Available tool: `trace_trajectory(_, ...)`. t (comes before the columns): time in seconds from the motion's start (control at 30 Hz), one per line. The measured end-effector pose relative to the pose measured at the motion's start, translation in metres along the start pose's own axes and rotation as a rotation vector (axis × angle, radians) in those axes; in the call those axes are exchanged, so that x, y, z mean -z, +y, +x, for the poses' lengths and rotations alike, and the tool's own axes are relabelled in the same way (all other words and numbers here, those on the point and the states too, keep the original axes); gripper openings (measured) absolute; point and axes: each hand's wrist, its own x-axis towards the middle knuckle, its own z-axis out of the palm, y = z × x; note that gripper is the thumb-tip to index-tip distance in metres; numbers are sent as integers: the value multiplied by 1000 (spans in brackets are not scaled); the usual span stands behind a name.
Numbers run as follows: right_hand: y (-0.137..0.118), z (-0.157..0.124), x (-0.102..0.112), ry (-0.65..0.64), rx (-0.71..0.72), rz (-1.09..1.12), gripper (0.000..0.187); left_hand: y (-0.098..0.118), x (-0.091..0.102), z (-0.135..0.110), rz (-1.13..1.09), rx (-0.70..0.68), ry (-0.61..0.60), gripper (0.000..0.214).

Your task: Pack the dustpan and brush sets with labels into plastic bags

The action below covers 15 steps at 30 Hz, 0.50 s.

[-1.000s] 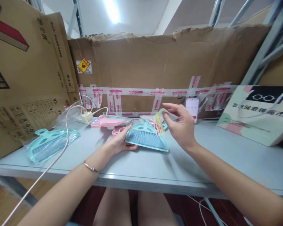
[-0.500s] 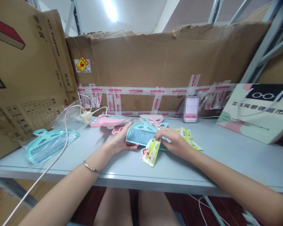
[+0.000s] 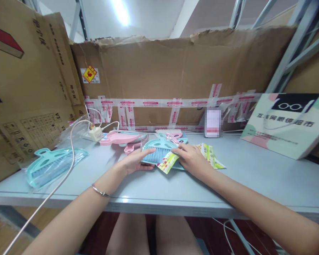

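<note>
At the middle of the table lies a turquoise dustpan (image 3: 162, 141) with a blue-bristled brush (image 3: 156, 156) set in it. My left hand (image 3: 137, 161) grips its left edge, thumb on top and fingers underneath. My right hand (image 3: 192, 159) is closed on a yellow-green printed packet (image 3: 168, 162), which lies across the front of the brush. More such packets (image 3: 210, 156) lie on the table just beyond my right hand. Behind the dustpan are pink dustpan pieces (image 3: 119, 137) and another pink brush with white bristles (image 3: 168, 132).
A turquoise dustpan set in clear plastic (image 3: 55, 164) lies at the left, with a white cable (image 3: 72, 159) crossing it. A white plug adapter (image 3: 95, 134), a phone (image 3: 213, 122) and a paper bag (image 3: 284, 127) stand along the back. Large cardboard boxes (image 3: 149, 67) wall off the table.
The packet in my right hand has tipped up and back from hanging downward, and now lies against the brush. My left thumb has moved over onto the bristles. The view has shifted slightly.
</note>
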Motion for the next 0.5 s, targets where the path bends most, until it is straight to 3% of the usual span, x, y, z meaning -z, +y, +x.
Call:
trace_trajectory(0.07,0,-2,1,24,72,19,40,0,1,0,6,0,-9,44)
trace_trajectory(0.17,2,-2,3,37,136,131,28,0,0,0,7,7,-6,43)
trace_trajectory(0.23,6,-1,7,98,19,280,21,1,0,0,-1,14,7,42)
trace_trajectory(0.3,11,3,13,228,-217,426,21,2,-1,-1,-6,28,25,42)
trace_trajectory(0.4,10,13,19,326,-481,461,26,3,-3,-1,-9,49,57,45)
trace_trajectory(0.43,6,17,19,294,-484,419,29,4,-3,0,-13,55,68,45)
trace_trajectory(0.5,-6,22,16,183,-348,287,28,4,-4,1,-28,70,80,43)
